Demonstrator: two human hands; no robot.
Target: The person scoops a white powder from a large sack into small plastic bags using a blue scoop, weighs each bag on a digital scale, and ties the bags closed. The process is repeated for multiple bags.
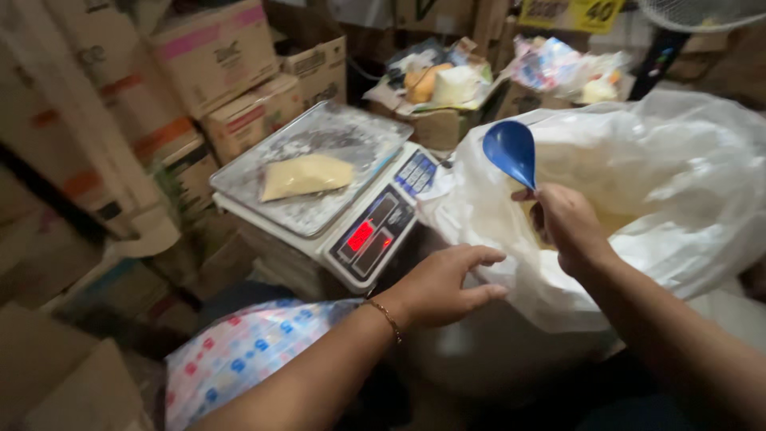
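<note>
- Head view, starting at the far left: stacked cardboard boxes [215,48] fill the nine to eleven o'clock side, some with pink and orange bands.
- At about ten o'clock from the hands sits a digital scale [375,231] with a lit red readout; on its metal pan [351,132] lies a small filled bag of pale yellow powder [306,175], flat and sealed-looking, apart from both hands.
- Low at seven o'clock a patterned cloth [239,351] with pink and blue dots lies by the forearm.
- The left hand [439,283] wears a thin bracelet [388,319]; its fingers [479,257] are spread open and rest on the edge of the big sack, gripping nothing that I can see.
- The right hand [566,227] is closed around the handle of a blue plastic scoop [511,152], whose bowl stands up at twelve o'clock above the sack's mouth.
- The large clear plastic sack [678,183] fills the two to three o'clock side, open at the top, with yellowish powder dimly visible inside.
- Judging by its look, the sack film is thin, soft and slippery, the load heavy; its rolled rim seems the place to hold. The scoop looks light and stiff, best held by its handle.
- Behind, at twelve to one o'clock, small wrapped packets [447,80] lie heaped on boxes.
</note>
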